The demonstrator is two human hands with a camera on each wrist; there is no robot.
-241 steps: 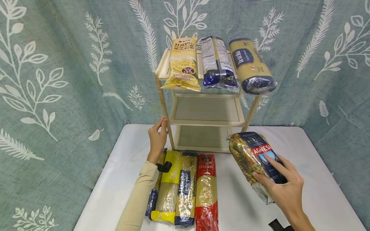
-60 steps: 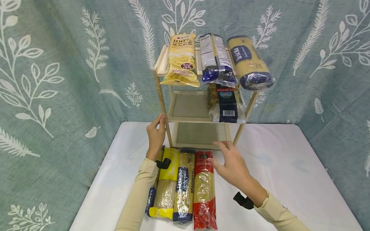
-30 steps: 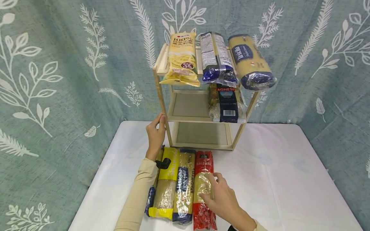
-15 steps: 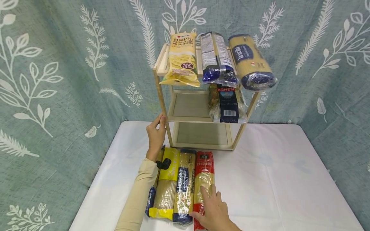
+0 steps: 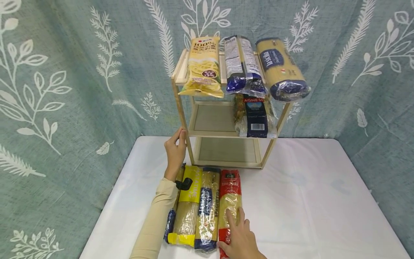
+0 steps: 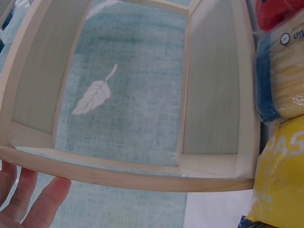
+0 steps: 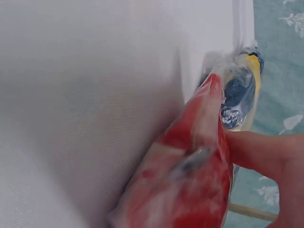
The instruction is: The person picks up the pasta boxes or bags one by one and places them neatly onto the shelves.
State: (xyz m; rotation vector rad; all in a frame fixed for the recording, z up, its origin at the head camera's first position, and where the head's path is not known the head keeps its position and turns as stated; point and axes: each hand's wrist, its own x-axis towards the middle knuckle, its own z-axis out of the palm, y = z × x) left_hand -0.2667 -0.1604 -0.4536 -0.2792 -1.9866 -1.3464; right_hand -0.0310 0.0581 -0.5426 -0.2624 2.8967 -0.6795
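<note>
My left hand (image 5: 175, 149) holds the left front post of a wooden rack (image 5: 226, 134); in the left wrist view its fingers (image 6: 47, 202) lie against the post (image 6: 118, 176). At the bottom of the head view my right hand (image 5: 240, 239) grips the lower part of a red-ended spaghetti packet (image 5: 230, 201), thumb on its left side and fingers over the top and right side. In the right wrist view the thumb (image 7: 256, 152) presses the side of the crinkled red wrapper (image 7: 185, 175). The packet's lower end is partly hidden by the hand.
Beside the red packet lie a blue-ended spaghetti packet (image 5: 207, 212), a yellow-banded one (image 5: 185, 219) and another (image 5: 170, 223) partly behind the left forearm. An Agnesi pasta bag (image 5: 255, 117) sits on the middle shelf. Three packets, including a yellow one (image 5: 203, 66), lie on top.
The Agnesi bag went from my right hand onto the middle shelf. My right hand then came down and toward me, onto the red spaghetti packet. The left hand stayed on the post.
</note>
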